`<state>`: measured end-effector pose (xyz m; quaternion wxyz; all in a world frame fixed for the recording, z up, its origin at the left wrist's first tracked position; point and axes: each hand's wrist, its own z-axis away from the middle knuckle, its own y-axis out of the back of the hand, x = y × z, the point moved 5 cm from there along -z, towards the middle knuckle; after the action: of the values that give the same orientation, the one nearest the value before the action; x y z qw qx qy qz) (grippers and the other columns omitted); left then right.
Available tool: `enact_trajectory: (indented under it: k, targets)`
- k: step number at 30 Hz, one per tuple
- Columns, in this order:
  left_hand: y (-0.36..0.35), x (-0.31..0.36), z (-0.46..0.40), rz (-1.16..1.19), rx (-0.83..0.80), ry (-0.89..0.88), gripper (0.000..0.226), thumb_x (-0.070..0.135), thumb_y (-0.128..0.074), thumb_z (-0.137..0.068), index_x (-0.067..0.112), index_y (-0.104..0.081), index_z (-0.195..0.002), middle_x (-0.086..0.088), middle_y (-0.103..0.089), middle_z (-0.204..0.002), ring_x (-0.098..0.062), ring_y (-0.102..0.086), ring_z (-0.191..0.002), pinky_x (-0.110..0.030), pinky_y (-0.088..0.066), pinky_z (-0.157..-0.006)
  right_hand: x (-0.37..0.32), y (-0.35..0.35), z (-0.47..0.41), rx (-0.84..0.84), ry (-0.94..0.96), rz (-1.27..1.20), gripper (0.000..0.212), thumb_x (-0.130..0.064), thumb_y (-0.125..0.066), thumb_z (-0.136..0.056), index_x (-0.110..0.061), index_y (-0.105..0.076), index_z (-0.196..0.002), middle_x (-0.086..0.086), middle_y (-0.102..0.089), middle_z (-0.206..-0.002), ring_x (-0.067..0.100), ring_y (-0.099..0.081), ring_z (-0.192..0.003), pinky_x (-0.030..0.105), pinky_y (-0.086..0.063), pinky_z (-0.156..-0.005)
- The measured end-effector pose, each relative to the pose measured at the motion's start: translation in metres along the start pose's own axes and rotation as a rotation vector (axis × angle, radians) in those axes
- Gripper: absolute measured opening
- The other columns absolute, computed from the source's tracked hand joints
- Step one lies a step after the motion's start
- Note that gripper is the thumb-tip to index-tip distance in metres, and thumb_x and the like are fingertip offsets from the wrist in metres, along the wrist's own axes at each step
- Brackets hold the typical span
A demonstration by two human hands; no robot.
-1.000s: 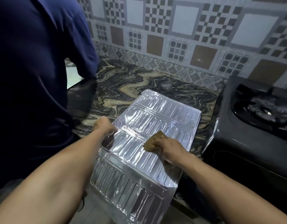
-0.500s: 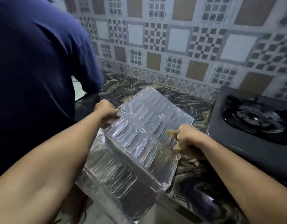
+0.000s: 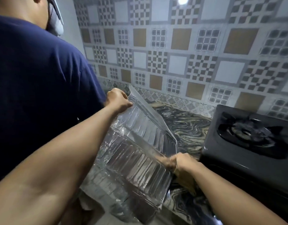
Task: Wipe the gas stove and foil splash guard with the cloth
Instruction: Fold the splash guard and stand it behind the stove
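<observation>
Foil of the splash guard [image 3: 136, 153] is pinched at its far top corner by the left hand [image 3: 118, 100]; the right hand [image 3: 180, 164] grips its near right edge, fingers curled, lifting it tilted over the marbled counter [image 3: 187, 125], beside the black gas stove [image 3: 247, 143].

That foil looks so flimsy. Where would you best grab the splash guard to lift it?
By its side edges, one hand from each side, as now: the left hand at the far corner, the right hand on the right edge. The foil guard is thin and folded, so one grip would probably let it sag.
</observation>
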<state>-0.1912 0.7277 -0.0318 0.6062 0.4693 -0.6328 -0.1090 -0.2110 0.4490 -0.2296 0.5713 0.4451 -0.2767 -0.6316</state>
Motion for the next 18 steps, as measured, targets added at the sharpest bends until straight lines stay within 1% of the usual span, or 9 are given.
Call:
enact_trajectory:
  k: [2,5,7,9,10,11,13,15,18]
  targets:
    - [0.007,0.012,0.004,0.019,0.036,-0.021,0.022,0.028,-0.086,-0.069,0.018,-0.073,-0.082,-0.002,-0.073,-0.092,-0.016,-0.067,-0.089,-0.025,-0.05,-0.074,0.005,0.0,-0.001,0.03,-0.004,-0.025,0.045,-0.019,-0.062,-0.072,-0.046,-0.067,-0.108,0.0,-0.068,-0.105,0.02,-0.065,-0.101,0.024,-0.046,-0.076]
    - [0.017,0.029,0.005,0.04,0.073,-0.045,0.028,0.027,-0.087,-0.068,0.013,-0.074,-0.09,-0.003,-0.073,-0.096,-0.016,-0.066,-0.091,-0.024,-0.049,-0.076,0.009,0.006,-0.001,0.124,-0.047,-0.07,0.045,-0.008,-0.061,-0.075,-0.028,-0.068,-0.115,0.007,-0.068,-0.112,0.026,-0.065,-0.105,0.027,-0.046,-0.075]
    - [0.026,0.039,0.007,0.05,0.092,-0.056,0.03,0.027,-0.087,-0.068,0.014,-0.074,-0.092,-0.003,-0.073,-0.099,-0.015,-0.066,-0.091,-0.025,-0.05,-0.078,0.006,0.02,0.005,0.159,-0.062,-0.1,0.033,-0.009,-0.063,-0.08,-0.014,-0.068,-0.112,0.01,-0.067,-0.114,0.027,-0.065,-0.106,0.026,-0.044,-0.074]
    - [0.032,0.047,0.008,0.059,0.112,-0.071,0.031,0.027,-0.087,-0.069,0.013,-0.074,-0.093,-0.004,-0.073,-0.102,-0.016,-0.065,-0.093,-0.025,-0.05,-0.081,0.003,0.039,0.009,0.177,-0.05,-0.145,0.013,-0.016,-0.064,-0.083,-0.012,-0.07,-0.093,0.007,-0.068,-0.106,0.026,-0.067,-0.092,0.025,-0.046,-0.069]
    - [0.034,0.05,0.01,0.063,0.118,-0.076,0.032,0.027,-0.087,-0.069,0.012,-0.074,-0.094,-0.004,-0.073,-0.104,-0.016,-0.065,-0.094,-0.026,-0.051,-0.083,0.001,0.046,0.011,0.169,-0.038,-0.159,0.005,-0.014,-0.066,-0.08,-0.012,-0.069,-0.084,0.004,-0.069,-0.1,0.024,-0.067,-0.083,0.026,-0.051,-0.066]
    - [0.035,0.054,0.011,0.068,0.123,-0.081,0.032,0.027,-0.087,-0.069,0.012,-0.074,-0.095,-0.005,-0.073,-0.104,-0.017,-0.065,-0.095,-0.027,-0.051,-0.084,0.0,0.053,0.013,0.161,-0.042,-0.161,0.007,-0.009,-0.067,-0.076,-0.011,-0.069,-0.083,0.003,-0.071,-0.101,0.023,-0.068,-0.079,0.029,-0.055,-0.064]
    - [0.037,0.06,0.013,0.078,0.134,-0.085,0.032,0.028,-0.087,-0.069,0.013,-0.074,-0.094,-0.004,-0.073,-0.103,-0.018,-0.066,-0.095,-0.029,-0.052,-0.086,-0.006,0.071,0.021,0.222,-0.036,-0.112,0.019,-0.001,-0.066,-0.074,-0.005,-0.066,-0.093,0.009,-0.069,-0.106,0.026,-0.068,-0.088,0.03,-0.054,-0.064]
    - [0.039,0.066,0.017,0.089,0.141,-0.088,0.034,0.029,-0.087,-0.069,0.014,-0.074,-0.096,-0.004,-0.073,-0.102,-0.017,-0.066,-0.093,-0.028,-0.052,-0.083,-0.017,0.091,0.031,0.327,-0.001,-0.051,0.019,0.0,-0.061,-0.081,-0.004,-0.061,-0.1,0.013,-0.063,-0.109,0.029,-0.064,-0.095,0.031,-0.046,-0.065]
    - [0.04,0.079,0.021,0.117,0.128,-0.096,0.035,0.026,-0.087,-0.069,0.013,-0.074,-0.098,-0.004,-0.073,-0.101,-0.016,-0.067,-0.091,-0.025,-0.051,-0.079,-0.037,0.134,0.043,0.515,0.052,0.012,0.025,0.002,-0.051,-0.086,-0.004,-0.059,-0.109,0.013,-0.06,-0.106,0.031,-0.06,-0.091,0.032,-0.042,-0.068]
